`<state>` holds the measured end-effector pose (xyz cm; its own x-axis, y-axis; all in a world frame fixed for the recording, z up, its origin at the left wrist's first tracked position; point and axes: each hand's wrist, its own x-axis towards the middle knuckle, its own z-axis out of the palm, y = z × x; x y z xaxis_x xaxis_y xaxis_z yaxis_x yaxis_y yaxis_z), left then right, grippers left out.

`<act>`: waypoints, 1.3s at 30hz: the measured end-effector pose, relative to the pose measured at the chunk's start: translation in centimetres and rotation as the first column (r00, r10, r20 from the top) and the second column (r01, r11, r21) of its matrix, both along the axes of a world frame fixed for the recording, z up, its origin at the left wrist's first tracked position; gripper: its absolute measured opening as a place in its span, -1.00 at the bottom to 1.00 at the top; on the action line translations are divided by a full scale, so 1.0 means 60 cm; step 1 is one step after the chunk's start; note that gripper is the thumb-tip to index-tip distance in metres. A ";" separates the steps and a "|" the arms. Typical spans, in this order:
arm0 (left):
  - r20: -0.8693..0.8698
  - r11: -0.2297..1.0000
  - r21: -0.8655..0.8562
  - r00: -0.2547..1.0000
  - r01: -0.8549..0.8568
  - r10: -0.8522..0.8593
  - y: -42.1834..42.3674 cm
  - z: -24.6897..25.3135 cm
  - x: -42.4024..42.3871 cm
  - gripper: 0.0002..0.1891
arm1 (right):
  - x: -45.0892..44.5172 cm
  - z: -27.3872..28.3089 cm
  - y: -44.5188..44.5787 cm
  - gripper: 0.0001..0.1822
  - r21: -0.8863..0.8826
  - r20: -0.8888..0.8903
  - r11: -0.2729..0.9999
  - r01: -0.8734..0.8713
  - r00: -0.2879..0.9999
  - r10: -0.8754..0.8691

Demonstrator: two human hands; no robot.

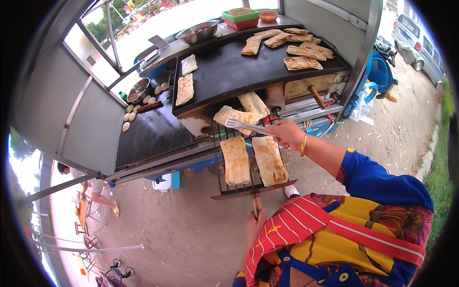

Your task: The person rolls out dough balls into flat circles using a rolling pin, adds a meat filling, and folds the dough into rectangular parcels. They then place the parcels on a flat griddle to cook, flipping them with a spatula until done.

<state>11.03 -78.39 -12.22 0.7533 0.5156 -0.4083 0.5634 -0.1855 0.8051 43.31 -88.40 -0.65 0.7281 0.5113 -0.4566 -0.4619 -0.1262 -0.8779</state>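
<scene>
My left hand point(255, 223) grips the wooden handle point(256, 203) of a metal grill rack point(229, 195), pulled partway out from under the griddle. Two browned flatbreads, one on the left point(235, 160) and one on the right point(269, 160), lie side by side on its near half. Farther in, two more flatbreads point(237, 117) overlap at the oven opening. Metal tongs point(251, 126) are in my right hand point(287, 133), their tips over the nearer of those inner flatbreads. Whether the tips pinch it I cannot tell.
Above is a black griddle point(229, 68) with several flatbreads point(304, 52) at its right. Dough balls point(132, 112), a rolling pin point(149, 107) and a steel bowl point(140, 89) sit on the dark worktop point(154, 138). A wooden handle point(317, 97) juts out at right. A person point(95, 186) stands lower left.
</scene>
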 end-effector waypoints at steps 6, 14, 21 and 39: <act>-0.026 0.999 -0.034 0.999 -0.022 0.021 0.003 0.028 0.005 -0.45 | -0.020 0.096 -0.013 -0.76 -0.598 0.798 0.783 0.170 0.214 0.563; 0.016 0.998 -0.033 0.998 0.059 -0.059 -0.016 0.057 0.039 -0.49 | -0.032 0.002 0.087 -0.58 -0.459 0.359 0.613 0.643 -0.497 0.790; 0.068 0.996 -0.083 0.998 -0.012 0.018 0.009 0.040 0.055 -0.48 | -0.058 0.087 -0.098 -0.63 -0.587 0.810 0.778 0.226 0.146 0.568; 0.169 0.829 -0.473 0.892 -0.299 0.419 0.137 0.066 0.518 -0.51 | 0.046 0.027 -0.342 -0.66 -0.059 0.193 0.932 0.358 0.920 -0.341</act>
<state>42.13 -70.18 -8.26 0.6559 0.5910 -0.4695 0.2859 0.3812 0.8792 46.09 -108.92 0.97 0.9258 0.1715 -0.3370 -0.3300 -0.0686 -0.9415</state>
